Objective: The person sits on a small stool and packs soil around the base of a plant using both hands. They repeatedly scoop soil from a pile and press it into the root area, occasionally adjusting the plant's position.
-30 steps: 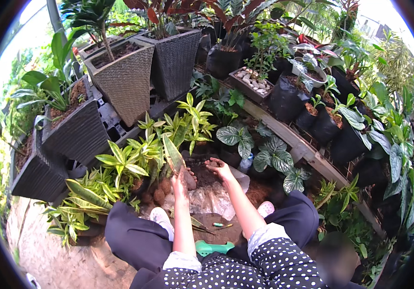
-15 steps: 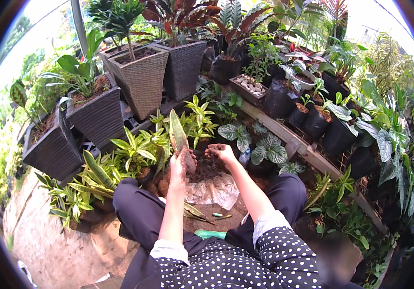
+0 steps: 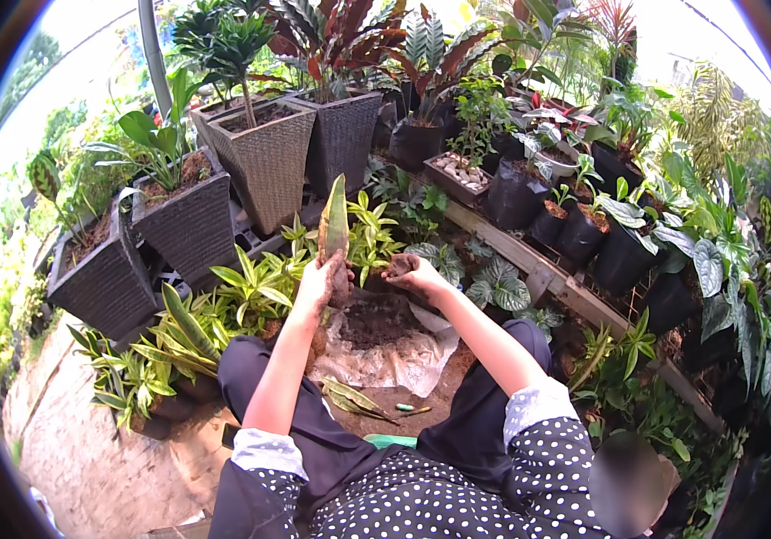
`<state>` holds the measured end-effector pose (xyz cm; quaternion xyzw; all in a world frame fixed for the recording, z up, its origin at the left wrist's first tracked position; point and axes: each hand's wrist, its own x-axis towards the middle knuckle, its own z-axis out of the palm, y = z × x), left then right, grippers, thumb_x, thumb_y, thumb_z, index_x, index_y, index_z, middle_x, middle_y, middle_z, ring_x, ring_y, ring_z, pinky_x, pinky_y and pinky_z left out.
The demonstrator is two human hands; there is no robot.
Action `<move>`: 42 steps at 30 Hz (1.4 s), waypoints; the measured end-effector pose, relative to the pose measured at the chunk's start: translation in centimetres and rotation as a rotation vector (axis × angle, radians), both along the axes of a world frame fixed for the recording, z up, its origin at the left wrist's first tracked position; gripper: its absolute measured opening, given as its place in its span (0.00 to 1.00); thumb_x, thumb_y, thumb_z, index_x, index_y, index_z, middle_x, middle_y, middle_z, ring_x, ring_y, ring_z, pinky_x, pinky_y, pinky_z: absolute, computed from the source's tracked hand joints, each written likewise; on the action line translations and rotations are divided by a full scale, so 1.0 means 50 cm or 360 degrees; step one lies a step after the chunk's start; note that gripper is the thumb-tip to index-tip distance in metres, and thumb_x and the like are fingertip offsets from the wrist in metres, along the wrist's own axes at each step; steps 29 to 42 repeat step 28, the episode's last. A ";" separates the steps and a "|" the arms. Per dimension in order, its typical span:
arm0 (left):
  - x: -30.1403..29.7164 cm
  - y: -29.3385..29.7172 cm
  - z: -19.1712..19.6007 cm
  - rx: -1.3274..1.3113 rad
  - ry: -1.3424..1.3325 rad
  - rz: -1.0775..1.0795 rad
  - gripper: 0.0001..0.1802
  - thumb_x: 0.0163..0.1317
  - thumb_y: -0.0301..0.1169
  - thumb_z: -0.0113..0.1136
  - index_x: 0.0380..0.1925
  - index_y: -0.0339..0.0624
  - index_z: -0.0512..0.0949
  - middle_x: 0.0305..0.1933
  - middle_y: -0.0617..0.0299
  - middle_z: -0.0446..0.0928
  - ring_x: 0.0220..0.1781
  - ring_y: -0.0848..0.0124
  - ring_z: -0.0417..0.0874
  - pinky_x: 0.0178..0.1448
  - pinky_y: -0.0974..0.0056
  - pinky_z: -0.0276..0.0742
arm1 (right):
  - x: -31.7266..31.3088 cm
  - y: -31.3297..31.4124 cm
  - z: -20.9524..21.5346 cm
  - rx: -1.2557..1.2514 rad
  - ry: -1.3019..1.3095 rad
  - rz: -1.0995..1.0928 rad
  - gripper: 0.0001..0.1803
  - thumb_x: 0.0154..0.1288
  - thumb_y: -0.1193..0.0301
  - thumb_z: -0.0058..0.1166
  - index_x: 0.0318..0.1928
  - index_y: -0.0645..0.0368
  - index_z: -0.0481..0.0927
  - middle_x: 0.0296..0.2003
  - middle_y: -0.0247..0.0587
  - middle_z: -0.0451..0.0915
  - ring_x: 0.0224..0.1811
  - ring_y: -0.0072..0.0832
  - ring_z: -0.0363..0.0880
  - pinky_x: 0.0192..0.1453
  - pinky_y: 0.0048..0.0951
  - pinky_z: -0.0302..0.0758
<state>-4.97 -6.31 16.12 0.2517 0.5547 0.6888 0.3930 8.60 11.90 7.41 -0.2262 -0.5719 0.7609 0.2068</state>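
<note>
My left hand, smeared with soil, is closed round the base of an upright snake plant with a broad, pointed green leaf, browned along one side. Where its lower end sits in my fingers it is dark with soil. To the right, my right hand is turned up and cupped round a clump of dark soil. Below both hands, a heap of loose soil lies on a crumpled clear plastic sheet. The hands are apart from each other, above the heap.
Between my knees lie cut leaves and a small green piece. Yellow-green potted plants crowd the left. Tall woven planters stand behind. A wooden beam runs along the right, with black plant bags beyond it.
My right hand has turned palm up and now shows a clump of soil. My left hand has lifted slightly with the snake plant. More of the plastic sheet and soil heap shows.
</note>
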 end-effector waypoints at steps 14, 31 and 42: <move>-0.017 0.028 -0.080 -0.0084 -0.0478 0.0060 0.16 0.61 0.42 0.57 0.32 0.39 0.74 0.23 0.62 0.75 0.21 0.69 0.78 0.27 0.66 0.76 | 0.041 -0.019 -0.003 -0.0148 -0.0144 -0.0189 0.13 0.64 0.74 0.52 0.45 0.70 0.74 0.37 0.49 0.81 0.37 0.33 0.83 0.40 0.27 0.81; -0.007 0.089 -0.119 -0.0072 -0.0654 0.0078 0.15 0.62 0.41 0.55 0.34 0.39 0.74 0.24 0.60 0.76 0.21 0.68 0.78 0.26 0.65 0.76 | 0.002 0.007 -0.065 -0.0706 -0.0206 -0.0588 0.18 0.59 0.52 0.56 0.30 0.55 0.75 0.28 0.40 0.76 0.35 0.38 0.80 0.36 0.39 0.79; -0.007 0.089 -0.119 -0.0072 -0.0654 0.0078 0.15 0.62 0.41 0.55 0.34 0.39 0.74 0.24 0.60 0.76 0.21 0.68 0.78 0.26 0.65 0.76 | 0.002 0.007 -0.065 -0.0706 -0.0206 -0.0588 0.18 0.59 0.52 0.56 0.30 0.55 0.75 0.28 0.40 0.76 0.35 0.38 0.80 0.36 0.39 0.79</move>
